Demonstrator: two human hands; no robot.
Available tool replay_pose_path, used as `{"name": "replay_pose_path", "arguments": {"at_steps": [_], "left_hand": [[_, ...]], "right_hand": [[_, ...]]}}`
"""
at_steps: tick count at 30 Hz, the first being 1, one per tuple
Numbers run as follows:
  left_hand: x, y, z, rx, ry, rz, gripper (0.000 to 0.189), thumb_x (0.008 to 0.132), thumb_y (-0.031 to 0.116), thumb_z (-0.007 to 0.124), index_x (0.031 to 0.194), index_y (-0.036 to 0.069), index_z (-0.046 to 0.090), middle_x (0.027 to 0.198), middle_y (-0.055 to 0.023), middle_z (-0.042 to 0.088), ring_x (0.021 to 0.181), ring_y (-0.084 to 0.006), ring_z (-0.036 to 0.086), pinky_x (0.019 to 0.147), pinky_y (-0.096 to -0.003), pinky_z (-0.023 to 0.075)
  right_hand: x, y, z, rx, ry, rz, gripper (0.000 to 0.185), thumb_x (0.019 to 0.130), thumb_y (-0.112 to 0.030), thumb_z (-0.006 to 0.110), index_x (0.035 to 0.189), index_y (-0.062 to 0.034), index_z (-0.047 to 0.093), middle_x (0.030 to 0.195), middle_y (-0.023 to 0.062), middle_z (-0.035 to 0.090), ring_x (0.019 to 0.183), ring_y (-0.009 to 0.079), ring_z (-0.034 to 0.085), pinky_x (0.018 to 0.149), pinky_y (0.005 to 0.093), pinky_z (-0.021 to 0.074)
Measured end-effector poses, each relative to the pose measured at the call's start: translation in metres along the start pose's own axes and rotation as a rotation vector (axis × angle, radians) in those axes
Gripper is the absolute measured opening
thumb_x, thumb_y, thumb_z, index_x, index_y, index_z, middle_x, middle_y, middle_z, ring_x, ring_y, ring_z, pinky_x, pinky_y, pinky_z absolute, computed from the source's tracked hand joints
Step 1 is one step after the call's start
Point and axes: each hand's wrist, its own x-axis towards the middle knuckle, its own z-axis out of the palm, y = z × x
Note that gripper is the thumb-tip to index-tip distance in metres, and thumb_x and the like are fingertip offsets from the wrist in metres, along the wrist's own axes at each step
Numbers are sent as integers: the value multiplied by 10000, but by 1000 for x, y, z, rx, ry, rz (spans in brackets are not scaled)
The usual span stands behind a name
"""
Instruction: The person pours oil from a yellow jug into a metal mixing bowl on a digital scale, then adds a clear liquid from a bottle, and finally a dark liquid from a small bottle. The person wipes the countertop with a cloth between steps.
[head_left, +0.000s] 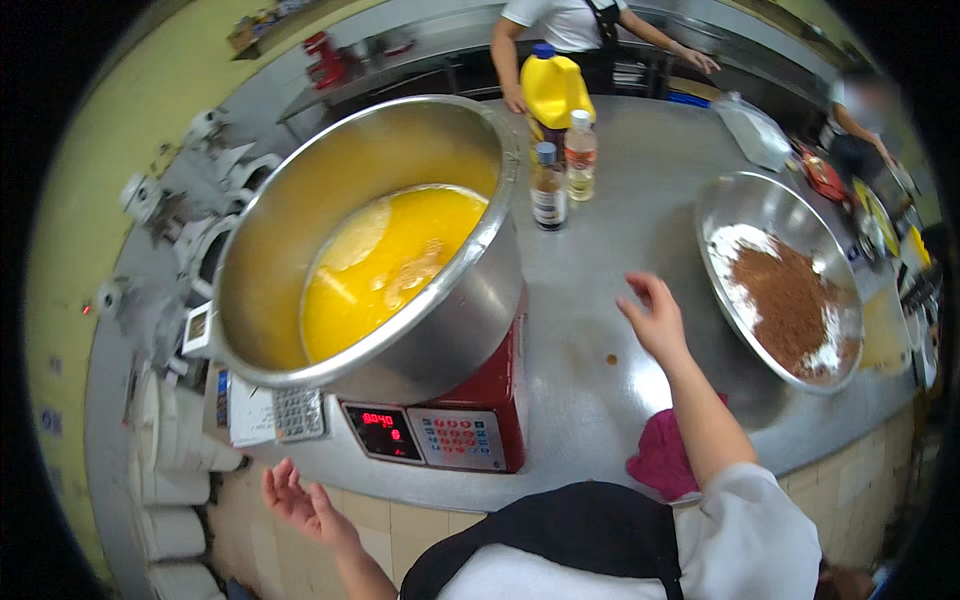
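My left hand (304, 504) is empty, fingers apart and palm up, in front of the steel table's near edge, below a calculator. My right hand (654, 319) hovers empty over the table, fingers parted, between a large steel pot and a steel bowl (720, 277). The pot (450, 341) holds yellow liquid (420, 225) with paler patches and stands on a red digital scale (457, 439) with a lit display. In the bowl, brown powder (784, 300) lies over white powder (739, 240). A magenta cloth (660, 457) lies under my right forearm.
Beyond the pot stand a yellow jug (555, 90), a dark-capped bottle (549, 195) and a clear bottle (581, 161). A plastic bag (754, 135) lies at the back right. One person stands behind the table, another far right. The calculator (298, 414) sits left of the scale.
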Motion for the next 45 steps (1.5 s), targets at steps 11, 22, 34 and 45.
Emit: {"name": "replay_pose_path", "arguments": {"at_steps": [11,22,34,45], "left_hand": [[55,-46,16,-38,-244,214,497,837,62,580,1302,12,410,1302,-123,448,1225,-250,417,1068,-415,268],[77,-21,-34,102,-368,430,463,872,85,590,1295,5,421,1334,-147,429,1264,-251,378,1085,-390,236],[48,-4,-34,216,-440,366,428,823,50,580,1235,30,465,1245,-140,473,1215,-262,404,1069,-411,251],[34,-27,5,22,-437,409,426,845,13,583,1252,23,458,1281,-136,457,1228,-258,399,1072,-396,245]], "right_hand": [[-160,2,-5,-921,189,507,893,813,-512,606,1419,45,260,1474,307,203,1376,474,160,1127,538,122],[-68,-20,77,-648,-378,-200,717,760,-492,630,1367,-150,464,1464,118,367,1384,329,269,1126,480,218],[100,33,113,-741,-269,-33,612,841,-496,534,1378,-215,455,1486,41,350,1407,300,227,1149,477,151],[-49,28,5,-714,-398,-202,681,804,-508,581,1389,-189,442,1455,77,389,1385,340,262,1127,521,192]]}}
